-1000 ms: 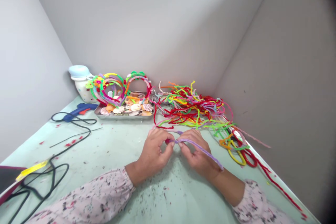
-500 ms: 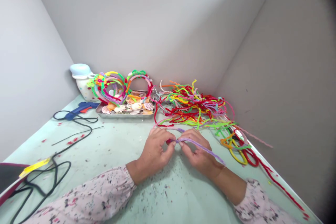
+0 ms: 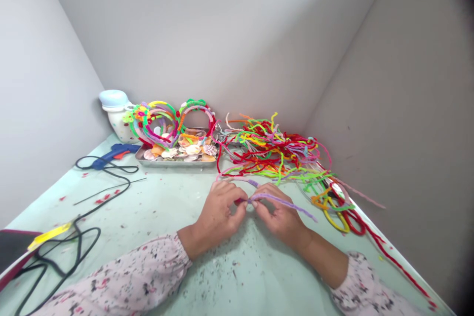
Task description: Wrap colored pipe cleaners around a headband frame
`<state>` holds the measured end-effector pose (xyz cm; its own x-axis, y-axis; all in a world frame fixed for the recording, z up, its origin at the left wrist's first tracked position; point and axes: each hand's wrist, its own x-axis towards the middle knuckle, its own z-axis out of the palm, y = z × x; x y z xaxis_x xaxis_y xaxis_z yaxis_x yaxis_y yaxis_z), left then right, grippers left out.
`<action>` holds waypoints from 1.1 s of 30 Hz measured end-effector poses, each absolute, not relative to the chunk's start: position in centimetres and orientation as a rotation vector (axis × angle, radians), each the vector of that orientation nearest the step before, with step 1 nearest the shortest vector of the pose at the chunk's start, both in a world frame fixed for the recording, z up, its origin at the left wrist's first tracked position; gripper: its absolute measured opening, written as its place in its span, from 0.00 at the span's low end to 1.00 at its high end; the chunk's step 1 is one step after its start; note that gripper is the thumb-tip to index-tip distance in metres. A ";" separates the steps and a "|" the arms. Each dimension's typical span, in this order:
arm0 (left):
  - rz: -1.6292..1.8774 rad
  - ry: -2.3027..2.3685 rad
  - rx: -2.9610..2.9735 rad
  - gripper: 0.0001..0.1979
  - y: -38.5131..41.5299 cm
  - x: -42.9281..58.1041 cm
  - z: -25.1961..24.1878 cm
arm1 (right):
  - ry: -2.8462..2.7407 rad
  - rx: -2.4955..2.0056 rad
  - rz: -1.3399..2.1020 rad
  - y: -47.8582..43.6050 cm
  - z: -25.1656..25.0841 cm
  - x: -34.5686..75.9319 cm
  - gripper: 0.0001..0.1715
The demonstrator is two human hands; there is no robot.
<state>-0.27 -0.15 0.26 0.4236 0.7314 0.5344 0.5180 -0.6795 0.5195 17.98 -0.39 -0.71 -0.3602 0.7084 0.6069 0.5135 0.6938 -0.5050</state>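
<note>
Worktop [image 3: 155, 197] is pale green, littered with dark specks and red scraps. Grey walls [image 3: 207, 34] close it in on the left, far and right sides.

Both forearms reach in from the near edge, in pink floral sleeves [image 3: 111, 276], elbows out, hands meeting mid-worktop. Left hand [image 3: 218, 217] and right hand [image 3: 281, 217] are both curled, fingertips pinching a purple pipe cleaner [image 3: 285, 203] at a twist just above the worktop. Its free end sticks out right, past the right hand. A red bit [image 3: 239, 201] shows at the twist beside the left fingers.

Far right of the hands: tangled multicoloured pipe cleaners [image 3: 274, 150], near but not touching. Far left: metal tray [image 3: 174, 162] of seashells [image 3: 192, 149], with pipe-cleaner hoops [image 3: 196, 109] leaning behind. Left of it: blue glue gun [image 3: 114, 150] with black cord [image 3: 107, 170], and a white jar with a pale blue lid [image 3: 114, 113]. Yellow strip [image 3: 50, 236] at near left: any print too blurred to read.
</note>
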 end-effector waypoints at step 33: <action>1.160 1.123 2.336 0.03 -0.5 -0.1 0.5 | -1.990 -0.993 0.498 -0.4 -0.8 18.0 0.05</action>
<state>-0.08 -0.53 0.51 0.3681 0.7573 0.5394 0.5140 -0.6492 0.5607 18.04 -0.42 -0.79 -0.3375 0.7940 0.5056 0.4621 0.6077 -0.6459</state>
